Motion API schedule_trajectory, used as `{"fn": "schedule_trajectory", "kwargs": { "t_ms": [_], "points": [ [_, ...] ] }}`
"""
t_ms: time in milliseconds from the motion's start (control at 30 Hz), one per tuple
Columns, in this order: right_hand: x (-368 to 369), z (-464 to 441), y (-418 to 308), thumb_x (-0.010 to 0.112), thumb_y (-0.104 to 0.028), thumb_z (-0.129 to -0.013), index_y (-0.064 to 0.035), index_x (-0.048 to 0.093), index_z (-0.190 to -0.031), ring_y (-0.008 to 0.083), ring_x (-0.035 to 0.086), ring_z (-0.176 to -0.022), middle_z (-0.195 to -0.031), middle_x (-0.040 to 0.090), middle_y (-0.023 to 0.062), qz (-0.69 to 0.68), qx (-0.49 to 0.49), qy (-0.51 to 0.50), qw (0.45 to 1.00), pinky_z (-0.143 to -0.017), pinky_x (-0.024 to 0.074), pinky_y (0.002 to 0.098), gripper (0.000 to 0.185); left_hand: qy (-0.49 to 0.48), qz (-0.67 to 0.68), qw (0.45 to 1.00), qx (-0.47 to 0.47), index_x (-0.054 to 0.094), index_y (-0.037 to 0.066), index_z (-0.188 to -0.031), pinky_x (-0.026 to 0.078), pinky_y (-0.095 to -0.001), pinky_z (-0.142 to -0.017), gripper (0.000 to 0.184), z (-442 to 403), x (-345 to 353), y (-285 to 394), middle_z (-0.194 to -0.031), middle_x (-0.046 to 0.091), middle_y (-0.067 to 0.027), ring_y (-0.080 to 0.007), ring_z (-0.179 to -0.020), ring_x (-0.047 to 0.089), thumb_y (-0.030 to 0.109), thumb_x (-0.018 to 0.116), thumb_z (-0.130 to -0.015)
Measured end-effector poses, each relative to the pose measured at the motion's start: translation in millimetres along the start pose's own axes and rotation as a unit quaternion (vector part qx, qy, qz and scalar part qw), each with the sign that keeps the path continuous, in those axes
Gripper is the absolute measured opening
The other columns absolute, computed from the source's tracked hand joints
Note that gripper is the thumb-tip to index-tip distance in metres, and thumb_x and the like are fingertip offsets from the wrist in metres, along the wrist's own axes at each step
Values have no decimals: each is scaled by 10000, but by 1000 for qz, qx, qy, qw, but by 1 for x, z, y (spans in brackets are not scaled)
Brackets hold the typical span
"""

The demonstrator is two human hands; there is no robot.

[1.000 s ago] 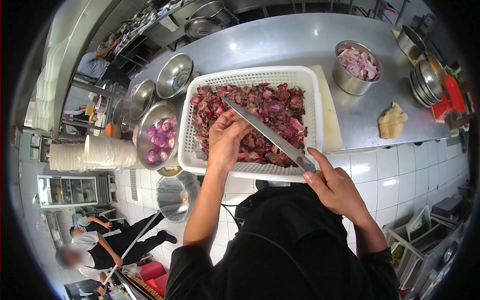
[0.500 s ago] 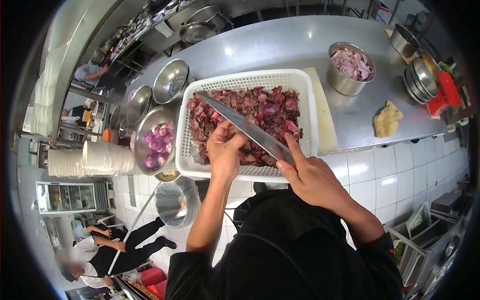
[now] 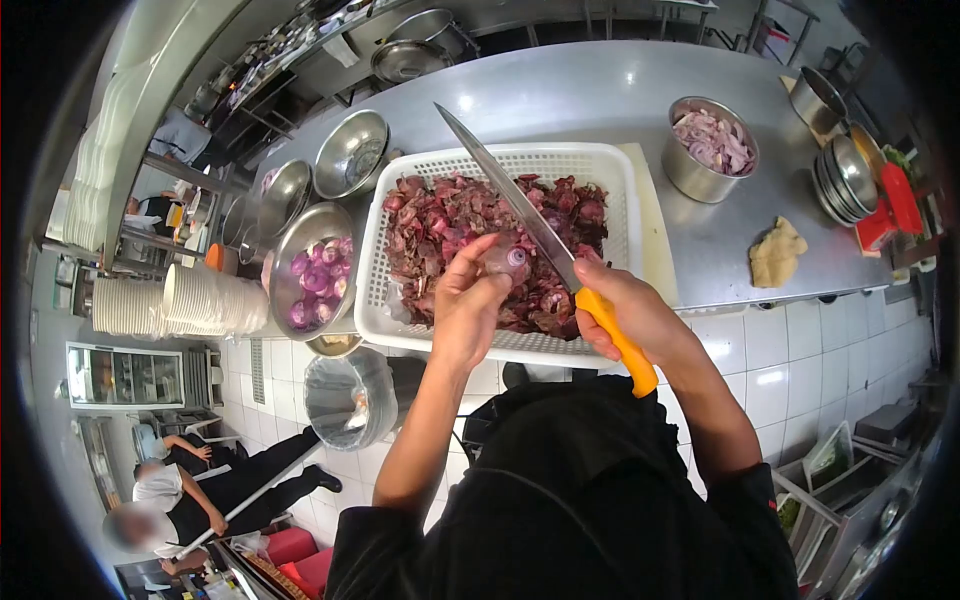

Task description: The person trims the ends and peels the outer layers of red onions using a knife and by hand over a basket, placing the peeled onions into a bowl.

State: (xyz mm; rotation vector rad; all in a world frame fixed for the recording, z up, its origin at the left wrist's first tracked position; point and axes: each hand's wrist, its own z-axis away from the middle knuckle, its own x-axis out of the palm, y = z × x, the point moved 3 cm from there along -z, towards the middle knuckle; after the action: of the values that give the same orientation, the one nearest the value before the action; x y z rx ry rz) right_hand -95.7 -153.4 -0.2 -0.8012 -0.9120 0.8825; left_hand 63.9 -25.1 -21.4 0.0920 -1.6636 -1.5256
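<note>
My left hand [image 3: 468, 312] is closed around a small red onion [image 3: 508, 260], its pale cut end with a purple ring facing up and right. My right hand [image 3: 632, 312] grips a large knife [image 3: 522, 208] by its yellow handle. The long blade slants up and left, its tip beyond the far rim of a white plastic basket [image 3: 622, 240]. Both hands are over the basket's near side. Red onion skins and onions [image 3: 470, 200] fill most of the basket, so its floor is largely hidden.
A steel bowl of peeled red onions [image 3: 322, 285] stands left of the basket, near stacked white containers [image 3: 205, 305]. A steel pot of sliced onion [image 3: 712, 150] and a beige cloth [image 3: 777, 252] lie rightward. A person [image 3: 200, 500] holds a pole at lower left.
The knife has swung from lying low across the onion skins to pointing up and away, its yellow handle now visible. My left hand has turned, showing the onion. The person with the pole has shifted.
</note>
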Motion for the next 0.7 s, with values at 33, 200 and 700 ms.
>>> {"fn": "schedule_trajectory", "kwargs": {
  "t_ms": [33,200,700],
  "points": [
    [3,2,1,382,-576,-1015,-34,523,-678,132,429,-387,-498,443,46,-11,4,-6,1000,-395,373,270,654,2,5,1000,-2,541,18,-1323,512,-324,-948,510,2,2,1,-1152,628,-70,-162,-1061,620,-127,571,-835],
    [7,1,5,349,-606,-1011,-43,487,-566,140,427,-380,-495,457,51,-57,7,-34,998,-388,361,268,730,-6,-13,1000,-7,550,19,-1323,512,-314,-945,509,2,2,-2,-1149,628,-68,-154,-1055,622,-129,569,-836],
    [15,-6,9,403,-543,-1019,-51,547,-838,127,429,-386,-509,463,47,-53,-15,6,998,-370,356,262,544,30,-6,999,-16,593,8,-1252,566,-322,-899,411,6,5,0,-1036,623,-50,-143,-969,641,-94,672,-861]
  ]
}}
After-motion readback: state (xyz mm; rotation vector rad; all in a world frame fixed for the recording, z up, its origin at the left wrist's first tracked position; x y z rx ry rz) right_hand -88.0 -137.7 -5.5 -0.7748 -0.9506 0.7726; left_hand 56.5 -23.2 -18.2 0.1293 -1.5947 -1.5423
